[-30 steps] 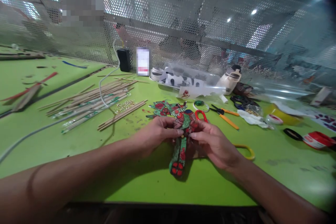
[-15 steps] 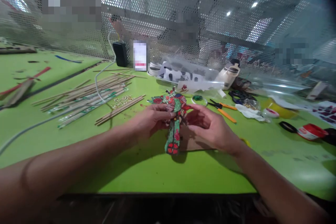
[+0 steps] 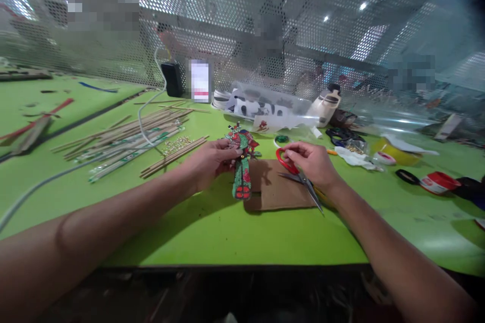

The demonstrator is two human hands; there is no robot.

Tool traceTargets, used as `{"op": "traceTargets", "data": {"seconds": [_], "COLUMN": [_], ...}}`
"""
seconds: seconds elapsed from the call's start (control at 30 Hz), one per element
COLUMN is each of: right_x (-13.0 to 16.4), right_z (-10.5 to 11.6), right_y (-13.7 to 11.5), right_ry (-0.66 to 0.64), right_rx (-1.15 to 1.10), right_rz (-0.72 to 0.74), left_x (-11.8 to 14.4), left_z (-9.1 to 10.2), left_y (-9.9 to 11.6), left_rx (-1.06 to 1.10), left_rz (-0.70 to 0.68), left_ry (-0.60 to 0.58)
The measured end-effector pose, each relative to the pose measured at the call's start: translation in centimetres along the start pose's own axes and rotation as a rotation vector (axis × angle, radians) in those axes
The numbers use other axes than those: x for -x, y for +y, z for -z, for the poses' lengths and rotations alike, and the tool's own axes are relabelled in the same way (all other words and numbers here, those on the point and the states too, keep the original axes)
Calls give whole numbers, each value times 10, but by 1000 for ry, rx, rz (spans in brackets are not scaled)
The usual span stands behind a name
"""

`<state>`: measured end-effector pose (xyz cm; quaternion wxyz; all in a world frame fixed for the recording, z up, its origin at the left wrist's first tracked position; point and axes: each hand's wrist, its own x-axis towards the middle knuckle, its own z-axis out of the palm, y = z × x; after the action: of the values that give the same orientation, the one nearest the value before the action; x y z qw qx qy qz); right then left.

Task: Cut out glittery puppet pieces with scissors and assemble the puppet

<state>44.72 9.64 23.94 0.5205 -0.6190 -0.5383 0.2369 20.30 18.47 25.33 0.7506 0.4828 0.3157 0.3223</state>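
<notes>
A loose bundle of bamboo sticks (image 3: 125,139) lies on the left of the green table (image 3: 227,232), with a small heap of brass beads (image 3: 176,145) just beside it. The left hand (image 3: 210,161) has its grip pinched on a painted paper puppet (image 3: 242,164), which it holds upright over a brown card (image 3: 278,189). The right hand (image 3: 312,164) has its grip closed around red-handled scissors (image 3: 297,171), blades pointing toward the person. With the blades so near the thin paper, a slip could nick the puppet or a finger. Farther back, a clear plastic bag (image 3: 265,108) holds black-and-white printed pieces; what else it contains is unclear.
</notes>
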Motion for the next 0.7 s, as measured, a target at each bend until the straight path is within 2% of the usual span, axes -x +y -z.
{"op": "traceTargets", "data": {"seconds": [0.23, 0.37, 0.47, 0.63, 0.7], "right_x": [7, 11, 15, 26, 31], "right_z": [-7, -8, -9, -15, -21], "right_y": [3, 1, -4, -18, -24], "right_ry": [-18, -50, -115, -313, -351], "right_rx": [40, 36, -14, -292, -301], "right_rz": [81, 81, 45, -99, -145], "left_x": [-3, -1, 3, 6, 7], "left_z": [3, 4, 3, -2, -5], "left_y": [-11, -12, -13, -21, -24], "left_rx": [-51, -78, -98, -52, -42], "left_rz": [6, 2, -5, 7, 20], "left_ry": [-60, -110, -151, -154, -161]}}
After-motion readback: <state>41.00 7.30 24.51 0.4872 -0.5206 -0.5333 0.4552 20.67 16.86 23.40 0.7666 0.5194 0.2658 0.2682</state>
